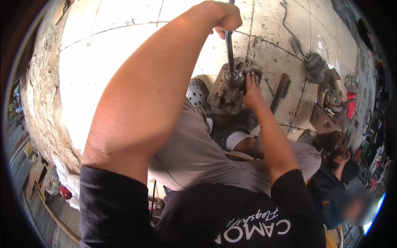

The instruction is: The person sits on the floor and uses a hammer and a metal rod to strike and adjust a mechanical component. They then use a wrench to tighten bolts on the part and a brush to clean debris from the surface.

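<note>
A dark, greasy metal housing (223, 93) with a flat, bolt-holed base sits on the tiled floor between my feet. A gear lever (230, 49) rises from the round boss at its centre. My left hand (226, 17) is closed around the upper part of this lever; my wrist and the back of the hand hide most of the fingers. Against the right side of the housing lies my right hand (252, 91), its fingers stretched out flat over the metal. Just right of that hand is a brush (281, 91) with dark bristles.
Grimy white tiles (124, 49) make up the floor. At the right stand a motor-like part (315, 65) with a trailing cable, a metal bracket (323, 119) and a red object (351, 105). Another person's hand (341, 159) rests by a round metal part (336, 142). My shoe (197, 93) is beside the housing.
</note>
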Tool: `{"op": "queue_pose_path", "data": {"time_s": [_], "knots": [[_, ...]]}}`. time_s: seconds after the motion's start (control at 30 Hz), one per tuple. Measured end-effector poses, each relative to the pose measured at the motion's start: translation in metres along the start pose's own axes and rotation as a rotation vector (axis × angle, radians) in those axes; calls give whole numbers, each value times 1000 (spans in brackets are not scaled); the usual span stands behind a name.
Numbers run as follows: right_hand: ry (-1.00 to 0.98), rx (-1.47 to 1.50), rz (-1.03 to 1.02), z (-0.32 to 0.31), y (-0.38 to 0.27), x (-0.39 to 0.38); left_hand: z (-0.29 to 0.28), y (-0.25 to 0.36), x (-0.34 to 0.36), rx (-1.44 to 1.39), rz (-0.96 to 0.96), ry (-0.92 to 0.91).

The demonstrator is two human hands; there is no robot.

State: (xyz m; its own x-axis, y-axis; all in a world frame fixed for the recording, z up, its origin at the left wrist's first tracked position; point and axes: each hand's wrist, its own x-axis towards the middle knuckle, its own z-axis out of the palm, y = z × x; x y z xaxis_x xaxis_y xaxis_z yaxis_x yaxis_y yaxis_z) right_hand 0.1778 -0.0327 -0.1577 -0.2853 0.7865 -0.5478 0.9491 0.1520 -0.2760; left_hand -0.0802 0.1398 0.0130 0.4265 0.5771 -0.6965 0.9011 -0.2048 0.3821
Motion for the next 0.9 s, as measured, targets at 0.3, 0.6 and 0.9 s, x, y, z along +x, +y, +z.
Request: {"op": "queue_pose_path", "data": {"time_s": [0.3, 0.6, 0.9], "knots": [[-91, 79, -57, 26, -29, -83, 8, -3, -9, -343, -155, 129], [-19, 124, -175, 9, 18, 16, 7, 6, -8, -334, -134, 148], [-98, -101, -209, -23, 13, 50, 4, 8, -8, -283, -81, 175]]}}
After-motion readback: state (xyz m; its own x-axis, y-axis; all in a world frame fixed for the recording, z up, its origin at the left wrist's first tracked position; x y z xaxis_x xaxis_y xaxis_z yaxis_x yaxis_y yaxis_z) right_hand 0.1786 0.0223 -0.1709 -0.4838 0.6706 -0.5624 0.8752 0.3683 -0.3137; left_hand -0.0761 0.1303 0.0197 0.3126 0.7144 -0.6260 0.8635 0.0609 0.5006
